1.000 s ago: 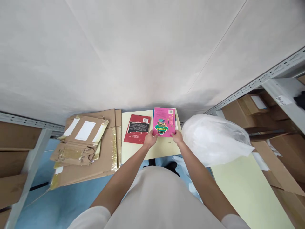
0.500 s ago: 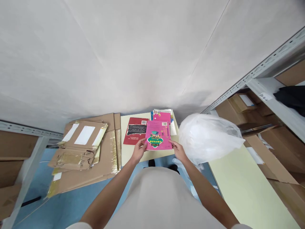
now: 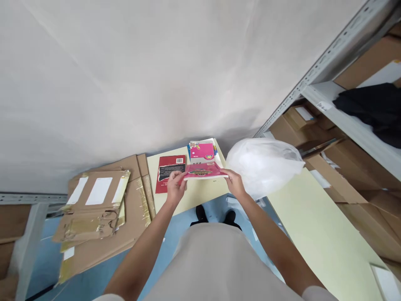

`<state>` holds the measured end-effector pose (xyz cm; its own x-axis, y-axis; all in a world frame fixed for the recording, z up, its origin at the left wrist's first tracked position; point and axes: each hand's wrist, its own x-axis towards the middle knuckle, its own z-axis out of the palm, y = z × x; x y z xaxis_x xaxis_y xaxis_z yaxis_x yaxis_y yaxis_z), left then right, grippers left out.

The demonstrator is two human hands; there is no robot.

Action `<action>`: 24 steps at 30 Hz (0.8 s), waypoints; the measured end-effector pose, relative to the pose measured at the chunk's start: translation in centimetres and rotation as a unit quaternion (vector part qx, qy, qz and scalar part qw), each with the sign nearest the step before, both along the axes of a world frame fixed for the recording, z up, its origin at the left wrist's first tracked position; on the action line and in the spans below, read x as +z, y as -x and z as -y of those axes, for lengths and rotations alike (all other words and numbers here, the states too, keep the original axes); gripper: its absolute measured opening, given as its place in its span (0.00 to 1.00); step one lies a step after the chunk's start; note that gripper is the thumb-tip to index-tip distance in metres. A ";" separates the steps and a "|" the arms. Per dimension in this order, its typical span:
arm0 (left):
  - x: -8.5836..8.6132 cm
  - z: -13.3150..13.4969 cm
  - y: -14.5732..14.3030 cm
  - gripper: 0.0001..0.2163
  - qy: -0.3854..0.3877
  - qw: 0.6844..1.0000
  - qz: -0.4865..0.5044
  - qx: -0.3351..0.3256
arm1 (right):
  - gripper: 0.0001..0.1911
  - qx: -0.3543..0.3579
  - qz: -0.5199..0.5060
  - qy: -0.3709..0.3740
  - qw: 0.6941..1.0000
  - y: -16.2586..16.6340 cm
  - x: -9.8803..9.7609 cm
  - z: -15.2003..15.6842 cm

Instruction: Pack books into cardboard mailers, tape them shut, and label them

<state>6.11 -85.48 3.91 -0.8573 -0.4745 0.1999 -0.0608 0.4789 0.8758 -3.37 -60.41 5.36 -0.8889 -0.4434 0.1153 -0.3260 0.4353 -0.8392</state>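
Pink book is held nearly flat, seen almost edge-on, just above the pale yellow bench. Its left edge is gripped by the left hand and its right edge by the right hand, with the fingers of both closed on the cover. Red book is laid flat on the bench, just beside the left hand. Small stack of books is seen behind the pink one. White plastic bag is set just right of the right hand. Flattened cardboard is piled left of the bench.

red book, white bag, flattened cardboard, black cloth.
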 end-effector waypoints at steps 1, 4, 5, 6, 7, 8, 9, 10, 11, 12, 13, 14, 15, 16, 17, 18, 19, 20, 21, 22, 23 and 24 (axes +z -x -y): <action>0.9 -0.4 0.7 0.10 0.011 1.000 -0.019 -0.002 | 0.17 -0.021 0.005 0.003 1.000 0.0 0.8 -0.5; 3.1 -2.4 3.1 0.13 -0.035 0.997 -0.035 -0.059 | 0.13 -0.086 0.032 0.039 0.995 -0.2 3.1 -3.1; 3.6 -3.4 3.9 0.15 -0.078 0.992 -0.026 -0.097 | 0.13 -0.101 0.047 0.066 0.992 -0.3 3.8 -4.4; 3.9 -4.5 4.6 0.18 -0.125 0.982 -0.008 -0.144 | 0.15 -0.115 0.065 0.100 0.986 -0.5 4.4 -5.8; 4.1 -5.8 5.1 0.20 -0.165 0.967 0.019 -0.194 | 0.16 -0.131 0.083 0.138 0.978 -0.7 5.0 -7.5; 4.2 -7.3 5.6 0.22 -0.192 0.949 0.051 -0.244 | 0.17 -0.150 0.100 0.174 0.968 -1.0 5.6 -9.3; 4.1 -8.8 5.9 0.23 -0.205 0.932 0.085 -0.287 | 0.18 -0.174 0.115 0.206 0.956 -1.3 6.1 -11.2; 4.0 -10.4 6.0 0.22 -0.205 0.916 0.119 -0.323 | 0.19 -0.201 0.126 0.231 0.944 -1.7 6.6 -13.3; 3.8 -12.1 6.1 0.22 -0.204 0.901 0.152 -0.350 | 0.20 -0.230 0.131 0.250 0.931 -2.1 7.0 -15.5; 3.7 -13.8 6.0 0.22 -0.206 0.888 0.180 -0.369 | 0.21 -0.257 0.133 0.262 0.921 -2.5 7.4 -17.7; 3.5 -15.6 5.9 0.22 -0.214 0.875 0.202 -0.383 | 0.21 -0.281 0.132 0.270 0.912 -3.0 7.6 -20.0; 3.4 -17.5 5.8 0.22 -0.225 0.863 0.219 -0.395 | 0.21 -0.301 0.129 0.275 0.904 -3.5 7.8 -22.2; 3.4 -19.4 5.6 0.22 -0.236 0.851 0.232 -0.407 | 0.21 -0.321 0.125 0.281 0.896 -4.1 7.9 -24.3; 3.3 -21.4 5.4 0.22 -0.247 0.839 0.240 -0.422 | 0.21 -0.339 0.119 0.287 0.888 -4.6 7.8 -26.4; 3.3 -23.4 5.1 0.22 -0.253 0.828 0.246 -0.436 | 0.21 -0.360 0.113 0.292 0.879 -5.2 7.7 -28.4; 3.2 -25.4 4.9 0.22 -0.256 0.819 0.251 -0.448 | 0.21 -0.380 0.106 0.297 0.870 -5.9 7.5 -30.2; 3.1 -27.4 4.6 0.22 -0.257 0.813 0.256 -0.456 | 0.22 -0.398 0.099 0.305 0.860 -6.6 7.2 -32.0; 2.9 -29.3 4.3 0.23 -0.256 0.809 0.261 -0.461 | 0.22 -0.409 0.094 0.316 0.851 -7.4 6.9 -33.6; 2.7 -31.1 3.9 0.23 -0.255 0.808 0.265 -0.461 | 0.23 -0.412 0.094 0.330 0.844 -8.3 6.6 -35.0; 2.5 -32.9 3.6 0.24 -0.255 0.807 0.269 -0.459 | 0.24 -0.406 0.098 0.347 0.840 -9.3 6.3 -36.3; 2.2 -34.5 3.2 0.25 -0.255 0.806 0.273 -0.458 | 0.26 -0.394 0.104 0.363 0.838 -10.4 5.9 -37.5; 2.0 -36.0 2.8 0.26 -0.256 0.804 0.278 -0.460 | 0.29 -0.382 0.111 0.378 0.836 -11.4 5.7 -38.6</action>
<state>3.26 -49.52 5.89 -0.7817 0.5125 -0.3553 -0.3373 0.1317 0.9321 8.07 -21.85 11.03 -0.9162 0.3879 -0.1002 0.0058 -0.2371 -0.9715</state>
